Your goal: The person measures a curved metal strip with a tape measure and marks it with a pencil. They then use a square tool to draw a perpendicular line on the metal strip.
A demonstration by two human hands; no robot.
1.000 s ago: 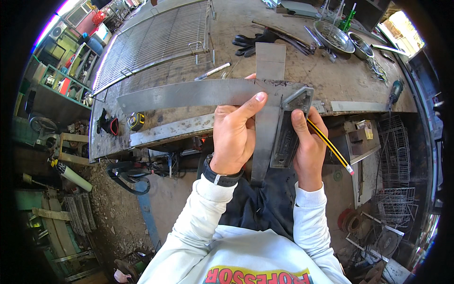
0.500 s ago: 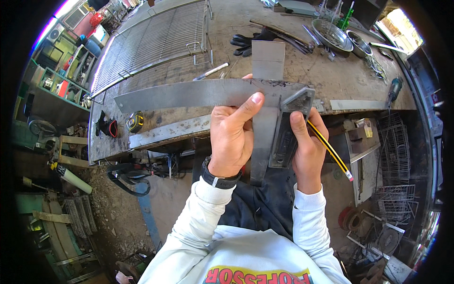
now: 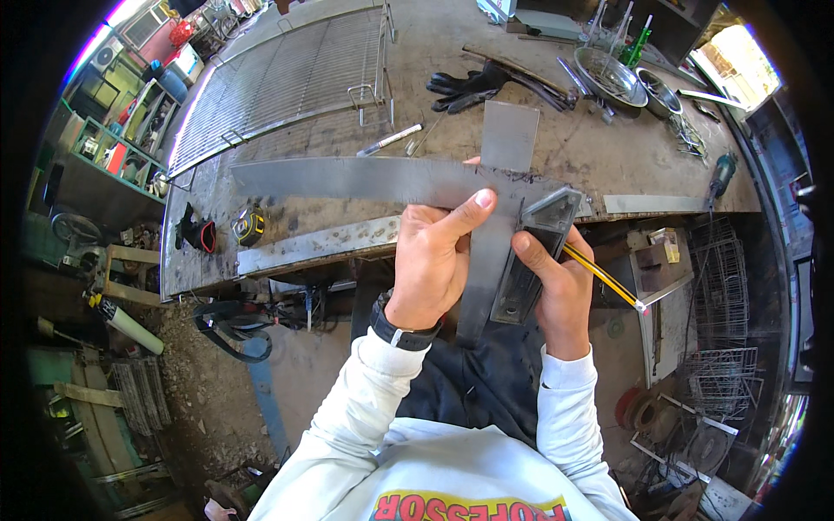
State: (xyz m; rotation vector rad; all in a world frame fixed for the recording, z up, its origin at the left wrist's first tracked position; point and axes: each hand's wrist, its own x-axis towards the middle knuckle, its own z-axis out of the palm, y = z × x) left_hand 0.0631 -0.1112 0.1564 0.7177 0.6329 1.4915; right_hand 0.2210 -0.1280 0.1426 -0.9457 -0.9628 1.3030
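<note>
My left hand (image 3: 434, 260) is closed around the crossing of two flat metal strips, thumb on top and a fingertip showing behind the far edge. One long strip (image 3: 347, 178) runs out to the left; the other strip (image 3: 510, 135) stands crosswise and reaches down toward my lap. Dark marks show near the crossing. My right hand (image 3: 560, 291) grips the black ribbed stock of a try square (image 3: 526, 269), its thumb pressed on the stock. A yellow-and-black pencil (image 3: 608, 280) is tucked in the same hand, eraser end pointing down and right.
On the workbench (image 3: 321, 139) lie a wire grill rack (image 3: 278, 74), a marker (image 3: 389, 140), a tape measure (image 3: 248, 226), black gloves (image 3: 465, 87) and a metal bowl (image 3: 611, 74). An angle grinder (image 3: 721, 174) sits at the right edge. Wire racks (image 3: 721, 286) stand below it.
Both hands, with the crossed strips and the try square, have shifted slightly down, toward me. The pencil's eraser end has swung a little upward. Both grips stay closed.
</note>
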